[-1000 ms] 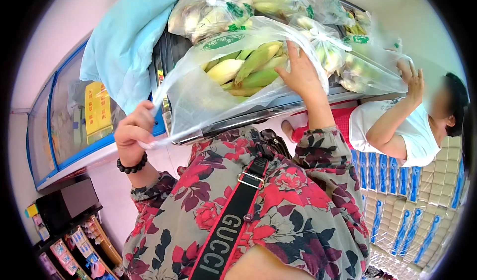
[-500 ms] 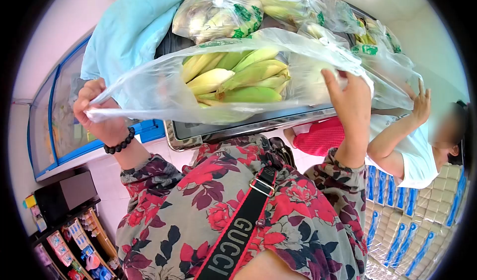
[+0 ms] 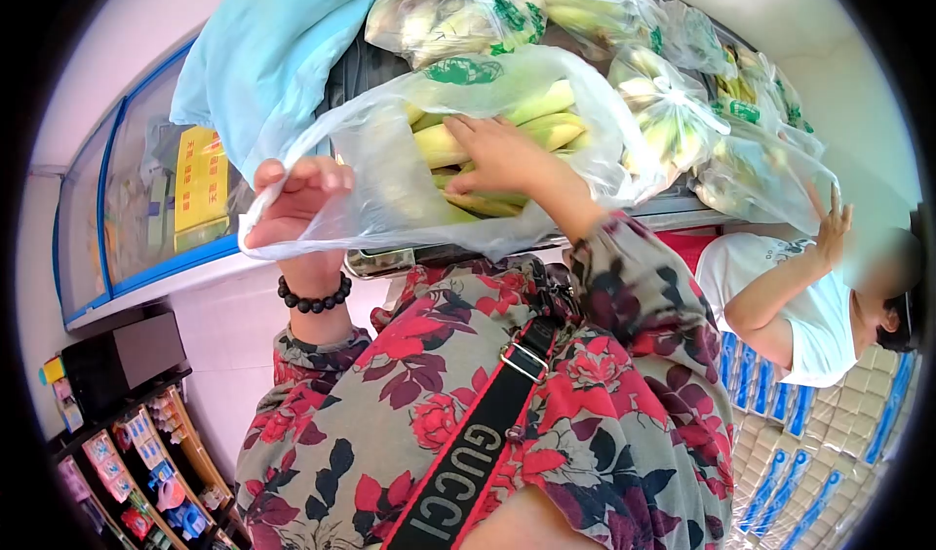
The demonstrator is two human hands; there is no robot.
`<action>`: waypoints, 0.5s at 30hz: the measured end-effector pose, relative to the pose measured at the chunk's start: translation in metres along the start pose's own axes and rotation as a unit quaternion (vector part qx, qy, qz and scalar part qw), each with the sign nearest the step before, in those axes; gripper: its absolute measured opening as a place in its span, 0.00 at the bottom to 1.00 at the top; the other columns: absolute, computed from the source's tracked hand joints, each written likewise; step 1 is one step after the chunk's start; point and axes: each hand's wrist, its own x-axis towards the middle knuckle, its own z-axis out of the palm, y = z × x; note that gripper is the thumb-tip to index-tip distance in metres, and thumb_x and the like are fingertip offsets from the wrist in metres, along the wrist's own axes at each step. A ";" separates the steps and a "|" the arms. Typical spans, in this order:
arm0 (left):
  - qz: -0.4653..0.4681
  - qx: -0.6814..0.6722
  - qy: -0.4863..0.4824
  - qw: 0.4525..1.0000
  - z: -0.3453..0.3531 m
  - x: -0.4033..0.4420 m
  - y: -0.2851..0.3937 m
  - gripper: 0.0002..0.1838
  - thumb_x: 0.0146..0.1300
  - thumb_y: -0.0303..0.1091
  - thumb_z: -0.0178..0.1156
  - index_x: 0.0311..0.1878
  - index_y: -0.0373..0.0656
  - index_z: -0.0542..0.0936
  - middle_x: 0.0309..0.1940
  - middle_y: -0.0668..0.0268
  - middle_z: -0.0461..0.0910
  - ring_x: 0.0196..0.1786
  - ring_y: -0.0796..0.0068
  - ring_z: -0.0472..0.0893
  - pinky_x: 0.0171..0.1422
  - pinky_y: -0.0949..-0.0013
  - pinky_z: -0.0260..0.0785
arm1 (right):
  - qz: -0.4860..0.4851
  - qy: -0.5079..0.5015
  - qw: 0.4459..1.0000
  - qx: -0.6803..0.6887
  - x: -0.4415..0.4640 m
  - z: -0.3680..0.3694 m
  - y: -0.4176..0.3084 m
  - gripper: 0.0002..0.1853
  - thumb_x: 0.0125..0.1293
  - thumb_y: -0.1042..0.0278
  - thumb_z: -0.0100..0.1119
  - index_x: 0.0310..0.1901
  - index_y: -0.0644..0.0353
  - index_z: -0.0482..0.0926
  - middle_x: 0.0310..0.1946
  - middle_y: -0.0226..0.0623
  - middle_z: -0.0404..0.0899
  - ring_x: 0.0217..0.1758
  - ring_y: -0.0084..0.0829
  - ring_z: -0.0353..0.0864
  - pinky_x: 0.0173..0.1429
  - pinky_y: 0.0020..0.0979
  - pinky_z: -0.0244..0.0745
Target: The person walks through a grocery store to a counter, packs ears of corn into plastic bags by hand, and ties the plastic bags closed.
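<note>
A clear plastic bag (image 3: 375, 175) with a green print lies open before me, holding several ears of corn (image 3: 554, 129) in green and pale yellow husks. My left hand (image 3: 297, 209), with a black bead bracelet at the wrist, is curled around the bag's left handle and holds that side out. Inside the bag's mouth, my right hand (image 3: 505, 160) rests on the corn with fingers stretched and thumb apart. It touches the ears without gripping one, and its palm side is hidden.
Knotted bags of corn (image 3: 453, 19) sit behind, with another knotted bag (image 3: 668, 121) to the right. A light blue cloth (image 3: 258, 72) hangs at left beside a blue-framed glass case (image 3: 112, 209). At right, a person in a white shirt (image 3: 751, 277) holds another plastic bag (image 3: 770, 175).
My right hand has let go of the bag's right edge and moved left into the bag onto the corn. My left hand has shifted right with its handle, and the bag's mouth is less stretched.
</note>
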 end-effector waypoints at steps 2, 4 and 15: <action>-0.020 -0.012 -0.012 1.000 0.002 -0.004 -0.001 0.35 0.51 0.65 0.58 0.55 0.51 0.71 0.45 0.63 0.79 0.43 0.68 0.72 0.50 0.60 0.61 | 0.042 0.024 0.999 -0.023 0.010 0.017 0.003 0.43 0.45 0.50 0.68 0.61 0.66 0.64 0.56 0.50 0.69 0.60 0.46 0.68 0.62 0.41 0.64; -0.014 -0.016 -0.011 1.000 -0.003 -0.007 -0.002 0.34 0.50 0.65 0.59 0.54 0.51 0.71 0.46 0.63 0.79 0.43 0.68 0.72 0.50 0.60 0.62 | 0.070 -0.003 0.997 -0.034 0.016 0.016 -0.006 0.41 0.44 0.50 0.68 0.57 0.66 0.66 0.53 0.50 0.70 0.57 0.47 0.71 0.58 0.41 0.67; 0.000 -0.057 -0.009 0.998 0.006 -0.021 -0.009 0.35 0.52 0.53 0.65 0.60 0.49 0.66 0.62 0.57 0.68 0.40 0.66 0.77 0.40 0.65 0.72 | 0.047 -0.075 0.993 -0.073 -0.112 -0.033 -0.009 0.29 0.41 0.61 0.69 0.47 0.60 0.71 0.38 0.44 0.75 0.45 0.47 0.76 0.49 0.42 0.71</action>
